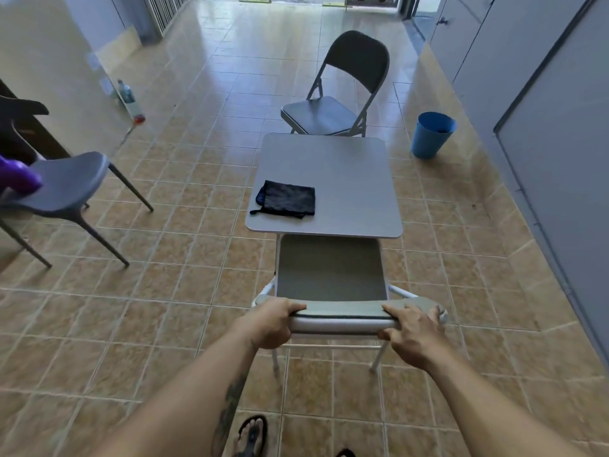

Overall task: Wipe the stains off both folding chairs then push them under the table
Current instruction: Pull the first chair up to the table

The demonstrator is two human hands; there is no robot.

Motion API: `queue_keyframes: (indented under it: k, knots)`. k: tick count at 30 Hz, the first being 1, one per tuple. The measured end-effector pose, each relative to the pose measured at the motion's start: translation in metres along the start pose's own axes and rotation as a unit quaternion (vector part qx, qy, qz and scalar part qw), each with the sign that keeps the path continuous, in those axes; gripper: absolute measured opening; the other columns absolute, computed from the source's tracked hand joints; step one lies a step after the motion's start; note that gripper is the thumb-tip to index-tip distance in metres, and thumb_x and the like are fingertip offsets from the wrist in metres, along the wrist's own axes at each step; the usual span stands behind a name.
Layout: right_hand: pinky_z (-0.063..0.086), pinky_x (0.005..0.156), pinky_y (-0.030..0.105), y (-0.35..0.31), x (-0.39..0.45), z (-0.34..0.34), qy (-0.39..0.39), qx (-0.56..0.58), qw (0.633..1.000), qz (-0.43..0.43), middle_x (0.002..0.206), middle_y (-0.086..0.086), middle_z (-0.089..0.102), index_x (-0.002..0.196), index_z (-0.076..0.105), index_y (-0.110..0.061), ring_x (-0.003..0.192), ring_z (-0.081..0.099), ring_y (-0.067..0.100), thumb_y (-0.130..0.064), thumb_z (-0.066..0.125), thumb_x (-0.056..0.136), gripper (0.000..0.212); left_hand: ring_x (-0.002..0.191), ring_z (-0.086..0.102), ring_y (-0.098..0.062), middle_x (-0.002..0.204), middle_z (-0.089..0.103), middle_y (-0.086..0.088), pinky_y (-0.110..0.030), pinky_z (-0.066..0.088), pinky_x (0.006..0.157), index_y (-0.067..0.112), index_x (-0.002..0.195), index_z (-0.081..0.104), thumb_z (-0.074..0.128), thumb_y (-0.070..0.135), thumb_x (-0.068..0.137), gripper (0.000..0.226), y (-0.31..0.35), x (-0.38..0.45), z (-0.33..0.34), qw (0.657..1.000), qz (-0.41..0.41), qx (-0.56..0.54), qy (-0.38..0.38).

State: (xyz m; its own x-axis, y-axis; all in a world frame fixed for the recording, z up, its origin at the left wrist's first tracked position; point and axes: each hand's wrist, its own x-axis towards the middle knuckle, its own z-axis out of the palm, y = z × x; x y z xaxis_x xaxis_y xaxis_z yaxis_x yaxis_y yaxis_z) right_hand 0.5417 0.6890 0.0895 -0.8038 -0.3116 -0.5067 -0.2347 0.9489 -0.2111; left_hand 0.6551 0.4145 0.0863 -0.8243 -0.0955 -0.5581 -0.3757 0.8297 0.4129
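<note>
Your left hand (275, 326) and right hand (410, 334) have fingers (395, 312) wrapped on the near folding chair (331, 268) backrest; the counter (346, 166) lies straight ahead, seat front already under its edge

A blue bucket (433, 135) stood on the tiled floor (184, 153) near grey cabinets (557, 94). A plastic chair (66, 186) stood at left, and a bottle (131, 102) leaned against the wall.

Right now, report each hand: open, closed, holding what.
Left hand: closed on the top edge of the near folding chair's backrest.
Right hand: closed on the same backrest, fingers curled over the top edge.
</note>
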Motion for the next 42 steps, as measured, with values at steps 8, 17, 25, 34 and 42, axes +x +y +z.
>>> queue_keyframes:
  k: [8,17,25,34,42]
  knots:
    - [0.018,0.113,0.059,-0.025,0.026,-0.01,-0.003,0.004,1.0,0.001,0.145,0.003,0.045,0.143,0.039,-0.043,0.141,0.017,0.046,-0.052,0.051,0.088,0.058,0.137,0.042,-0.018,0.144,0.051,0.005,-0.032,0.031,0.117,0.03,0.143,0.047,0.054,0.004,0.083,0.066,-0.016,0.019,-0.018,0.996,0.027,0.037,0.081]
    - [0.017,0.115,0.06,-0.045,0.044,-0.027,0.007,0.006,1.0,0.008,0.15,0.002,0.039,0.147,0.035,-0.043,0.142,0.009,0.049,-0.042,0.052,0.093,0.056,0.142,0.033,-0.021,0.146,0.049,0.001,-0.033,0.026,0.119,0.026,0.145,0.045,0.05,0.006,0.087,0.062,-0.02,0.043,-0.04,0.994,0.027,0.046,0.098]
    - [0.015,0.113,0.06,-0.043,0.059,-0.036,0.019,0.024,1.0,0.003,0.148,0.0,0.041,0.147,0.035,-0.043,0.142,0.004,0.049,-0.039,0.053,0.094,0.056,0.14,0.036,-0.021,0.147,0.048,0.002,-0.036,0.028,0.118,0.028,0.145,0.044,0.052,0.004,0.086,0.064,-0.016,0.061,-0.046,0.995,0.016,0.042,0.093]
    - [0.019,0.112,0.063,-0.051,0.075,-0.045,0.02,0.02,1.0,-0.001,0.152,0.001,0.037,0.142,0.041,-0.045,0.141,0.007,0.049,-0.04,0.054,0.093,0.051,0.134,0.042,-0.028,0.143,0.05,-0.002,-0.041,0.035,0.112,0.026,0.141,0.048,0.052,0.006,0.084,0.06,-0.016,0.076,-0.055,0.992,-0.009,0.07,0.109]
    - [0.019,0.112,0.066,-0.057,0.079,-0.051,0.006,0.013,1.0,-0.001,0.147,0.006,0.038,0.142,0.04,-0.044,0.141,0.008,0.051,-0.042,0.052,0.094,0.049,0.11,0.055,-0.026,0.119,0.055,0.0,-0.04,0.051,0.09,0.025,0.123,0.056,0.055,0.018,0.085,0.038,-0.002,0.064,-0.058,0.974,-0.122,0.059,0.181]
